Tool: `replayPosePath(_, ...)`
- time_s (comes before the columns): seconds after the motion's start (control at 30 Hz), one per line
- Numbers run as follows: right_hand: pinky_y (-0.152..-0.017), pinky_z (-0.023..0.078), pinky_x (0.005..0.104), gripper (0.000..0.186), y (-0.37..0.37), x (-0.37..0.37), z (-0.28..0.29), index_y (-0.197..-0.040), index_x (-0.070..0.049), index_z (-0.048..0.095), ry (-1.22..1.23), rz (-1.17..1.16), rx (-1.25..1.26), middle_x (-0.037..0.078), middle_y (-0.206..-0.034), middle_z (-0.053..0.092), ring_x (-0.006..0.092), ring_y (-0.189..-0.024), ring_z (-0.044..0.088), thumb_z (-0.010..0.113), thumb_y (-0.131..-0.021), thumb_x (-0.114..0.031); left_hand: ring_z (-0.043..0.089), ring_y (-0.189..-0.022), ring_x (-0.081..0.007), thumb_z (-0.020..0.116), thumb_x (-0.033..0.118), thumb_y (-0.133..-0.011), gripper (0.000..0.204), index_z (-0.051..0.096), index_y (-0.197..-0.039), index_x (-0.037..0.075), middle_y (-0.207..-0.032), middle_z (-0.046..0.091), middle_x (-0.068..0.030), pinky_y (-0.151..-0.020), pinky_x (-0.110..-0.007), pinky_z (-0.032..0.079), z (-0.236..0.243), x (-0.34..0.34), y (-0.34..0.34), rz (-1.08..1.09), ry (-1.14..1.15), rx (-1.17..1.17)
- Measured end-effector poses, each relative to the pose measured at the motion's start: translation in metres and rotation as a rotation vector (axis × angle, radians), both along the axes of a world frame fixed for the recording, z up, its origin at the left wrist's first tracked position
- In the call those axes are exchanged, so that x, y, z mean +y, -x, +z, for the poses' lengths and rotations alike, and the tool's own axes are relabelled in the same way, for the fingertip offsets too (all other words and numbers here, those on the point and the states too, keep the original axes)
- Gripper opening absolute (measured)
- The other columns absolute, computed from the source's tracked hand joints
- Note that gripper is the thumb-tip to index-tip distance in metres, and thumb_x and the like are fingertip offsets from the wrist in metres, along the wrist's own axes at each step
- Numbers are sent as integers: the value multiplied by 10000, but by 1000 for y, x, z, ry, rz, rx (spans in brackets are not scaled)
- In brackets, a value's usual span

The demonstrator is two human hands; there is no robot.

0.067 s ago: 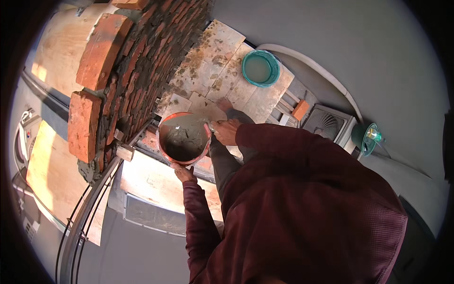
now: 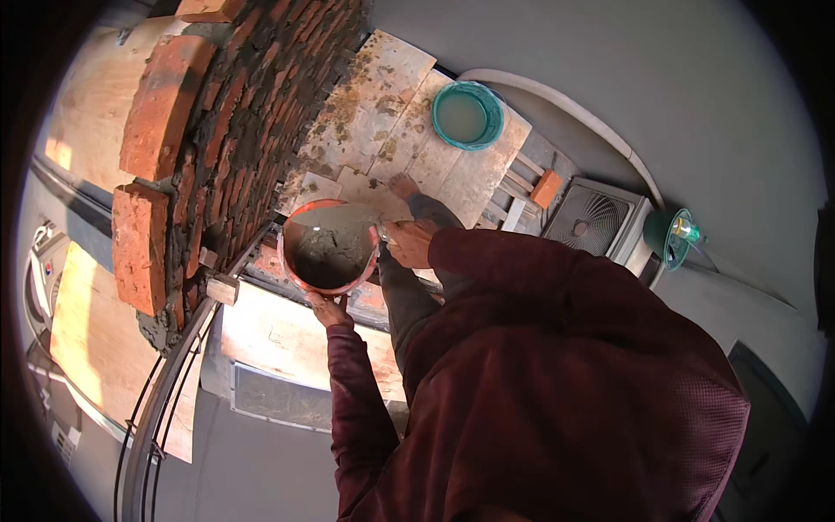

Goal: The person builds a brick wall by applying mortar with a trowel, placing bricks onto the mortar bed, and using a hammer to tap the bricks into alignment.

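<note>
An orange-red bucket of wet grey mortar is in front of me. My left hand grips its near side, low by the rim, fingers partly hidden beneath. In my right hand is a trowel, held by its handle at the bucket's right edge. The grey blade reaches left across the far part of the bucket's mouth. Close by on the left rises a brick wall with mortar smeared over its face. Large orange bricks sit along its top.
A teal bucket of cloudy water stands on stained boards. Beyond my right arm are a loose brick, an outdoor fan unit and a green bucket. A metal rail and plywood sheets lie left.
The view has shifted a little, so most things appear slightly farther left. The trowel's blade shows more plainly over the bucket. Both hands keep their holds.
</note>
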State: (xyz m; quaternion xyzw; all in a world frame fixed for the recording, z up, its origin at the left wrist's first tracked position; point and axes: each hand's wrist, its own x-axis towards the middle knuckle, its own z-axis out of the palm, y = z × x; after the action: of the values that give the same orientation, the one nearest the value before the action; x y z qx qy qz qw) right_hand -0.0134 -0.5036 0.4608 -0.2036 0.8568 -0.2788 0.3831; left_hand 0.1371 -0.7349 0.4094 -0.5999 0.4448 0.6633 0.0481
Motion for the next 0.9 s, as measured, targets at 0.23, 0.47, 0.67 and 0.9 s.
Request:
replayPosePath(0.23,-507,495,348,519,-46,64,-15,-1314,42,396,18,-843,-552,113,-772,590,226,-581,606,603,-889,-174,588,-1027,-303,388,561,-965,669,427,-1353,18,-1238,543,-164,-785,-396,553,-192,4,56,-310,144,67)
replayPosePath(0.47,-383,436,308,278,-100,144,-49,-1098,-27,473,102,-1367,-802,22,-682,488,130,-456,503,593,-867,-124,609,-980,-300,349,607,-956,695,414,-1372,54,-1254,536,-135,-729,-356,586,-216,103,122,-17,-11,54)
replayPosePath(0.67,-453,468,332,366,-177,180,-92,-1114,10,466,33,-1352,-823,74,-682,541,160,-513,550,635,-800,-73,527,-1147,-239,276,586,-974,623,408,-1383,135,-1345,478,-33,-925,-340,532,-308,100,141,-37,-282,55)
replayPosePath(0.9,-439,444,267,445,-106,124,-169,-1259,-1,475,517,-1164,-763,59,-727,581,107,-485,548,635,-877,-164,511,-1200,-207,295,563,-963,668,434,-1361,45,-1356,497,-86,-1011,-329,493,-428,64,109,-226,-297,149)
